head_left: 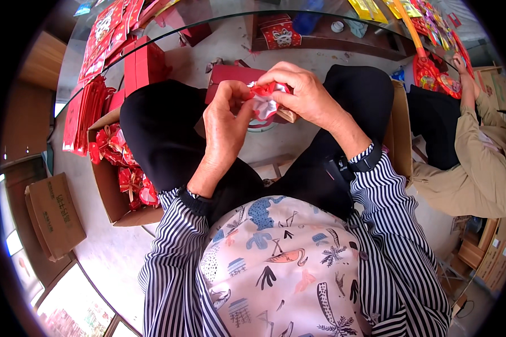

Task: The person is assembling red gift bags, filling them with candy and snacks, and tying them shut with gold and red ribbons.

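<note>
In front of my knees, both hands hold a small crinkled red pouch [266, 105] with a white inside. My left hand [226, 119] pinches its left edge between thumb and fingertips. On the other side, my right hand [306, 95] grips the pouch, its thumb pressed on the near rim and its fingers curled behind. A tan piece [287, 115] shows under the right thumb; what it is I cannot make out. Just behind the hands is a dark red box or case [230, 76], partly covered by them.
Left of my knee, a cardboard box [109, 194] holds several red pouches [132, 182] tied with gold ribbon. Red paper bags [84, 118] stand beyond it. A glass table edge [219, 21] curves across ahead. To the right sits another person [466, 151], an arm raised towards red decorations [433, 73].
</note>
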The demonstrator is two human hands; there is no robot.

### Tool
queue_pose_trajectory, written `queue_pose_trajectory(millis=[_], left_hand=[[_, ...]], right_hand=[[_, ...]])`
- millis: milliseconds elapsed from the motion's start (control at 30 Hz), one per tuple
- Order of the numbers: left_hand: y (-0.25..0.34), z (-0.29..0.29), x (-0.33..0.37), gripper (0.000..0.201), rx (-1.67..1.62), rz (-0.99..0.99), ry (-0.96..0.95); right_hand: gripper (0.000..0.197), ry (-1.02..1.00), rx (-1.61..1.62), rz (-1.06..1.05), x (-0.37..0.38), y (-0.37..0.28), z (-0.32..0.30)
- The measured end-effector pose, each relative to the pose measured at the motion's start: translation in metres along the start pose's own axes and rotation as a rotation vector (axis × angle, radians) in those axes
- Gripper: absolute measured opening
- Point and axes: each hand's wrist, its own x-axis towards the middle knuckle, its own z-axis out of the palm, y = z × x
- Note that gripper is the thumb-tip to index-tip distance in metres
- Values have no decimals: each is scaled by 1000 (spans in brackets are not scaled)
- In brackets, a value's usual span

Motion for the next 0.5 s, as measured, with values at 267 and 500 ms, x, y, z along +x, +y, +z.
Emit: queue_pose_trajectory(millis=[267,500], left_hand=[[-1,-2,5,21,166,23,-41],[9,-19,-1,11,8,-3,-51]], right_hand=[[8,65,198,219,5,-7,-1],[23,180,465,346,10,1,-5]])
